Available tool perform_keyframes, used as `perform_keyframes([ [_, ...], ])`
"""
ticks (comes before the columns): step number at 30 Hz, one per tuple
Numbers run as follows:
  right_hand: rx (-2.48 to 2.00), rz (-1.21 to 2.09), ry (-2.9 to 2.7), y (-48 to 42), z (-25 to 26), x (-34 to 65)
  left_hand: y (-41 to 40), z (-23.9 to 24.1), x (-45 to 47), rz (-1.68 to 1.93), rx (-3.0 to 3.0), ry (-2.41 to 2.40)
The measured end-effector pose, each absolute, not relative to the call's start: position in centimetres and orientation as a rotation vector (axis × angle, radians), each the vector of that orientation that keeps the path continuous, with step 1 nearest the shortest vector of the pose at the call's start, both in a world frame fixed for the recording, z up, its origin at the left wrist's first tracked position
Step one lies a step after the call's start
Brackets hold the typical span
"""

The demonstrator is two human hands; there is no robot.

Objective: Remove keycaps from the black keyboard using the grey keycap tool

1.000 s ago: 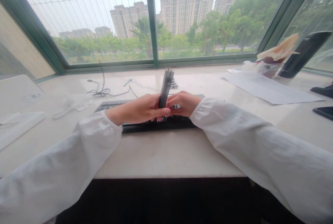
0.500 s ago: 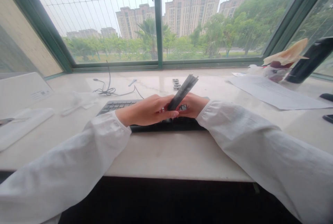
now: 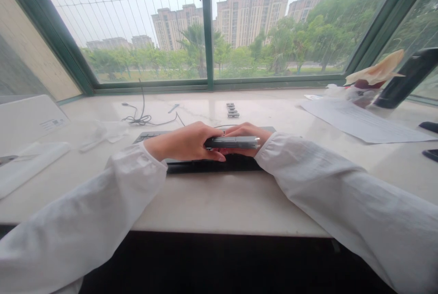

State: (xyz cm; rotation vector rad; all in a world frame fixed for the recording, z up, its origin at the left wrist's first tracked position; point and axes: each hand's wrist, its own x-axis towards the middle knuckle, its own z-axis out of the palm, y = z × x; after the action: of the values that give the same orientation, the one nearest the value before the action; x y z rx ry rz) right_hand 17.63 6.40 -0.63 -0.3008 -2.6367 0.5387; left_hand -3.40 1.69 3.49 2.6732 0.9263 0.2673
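On my feed, the left hand (image 3: pixel 186 143) is grasping a dark bar (image 3: pixel 234 142) by one end, thumb stretched along underneath. The bar lies nearly level, crossing in front of the right hand (image 3: pixel 249 130), its shiny end pointing toward that wrist. The right hand bends inward, fingers meeting the left ones behind the bar; whether it grasps anything I cannot tell, because the bar sits squarely in my line of sight.

Below them both, here's a black keyboard (image 3: pixel 205 167), and the hands hide most of its middle: I get some keys at the left, the front edge and a far corner. White sleeves (image 3: pixel 315 180) sweep in from the lower corners, covering parts of the pale tabletop (image 3: pixel 226 207).

Moving out now! Just beyond the hands, small metallic pieces (image 3: pixel 233 110) sit in a short row. Left of those, a thin blue-grey strip (image 3: pixel 173 108), then a coiled dark cable (image 3: pixel 140 120), one strand running toward the keyboard. Farther left come crumpled clear plastic (image 3: pixel 106 133), a white box (image 3: pixel 30 114) and a white slab (image 3: pixel 30 168).

Over on the right, a paper sheet (image 3: pixel 362 121) lies flat, near a bundle topped with tan paper (image 3: pixel 376 70); beside that, a black object (image 3: pixel 407 79) leans. Behind everything stands a green-framed window (image 3: pixel 207 34), with buildings (image 3: pixel 253 16) and trees (image 3: pixel 284 48) outside.
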Motion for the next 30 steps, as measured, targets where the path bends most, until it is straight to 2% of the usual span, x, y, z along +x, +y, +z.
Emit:
perform_keyframes([
  [17, -0.482, 0.455, -2.633, 6.5, -0.9, 17.4, 2.0, 3.5, -4.1, 0.24, 2.734, 0.9],
  [30, -0.489, 0.618, -2.65, 6.5, -0.7, 17.7, 2.8, 3.1, -4.5, 0.238, 2.618, 0.765],
])
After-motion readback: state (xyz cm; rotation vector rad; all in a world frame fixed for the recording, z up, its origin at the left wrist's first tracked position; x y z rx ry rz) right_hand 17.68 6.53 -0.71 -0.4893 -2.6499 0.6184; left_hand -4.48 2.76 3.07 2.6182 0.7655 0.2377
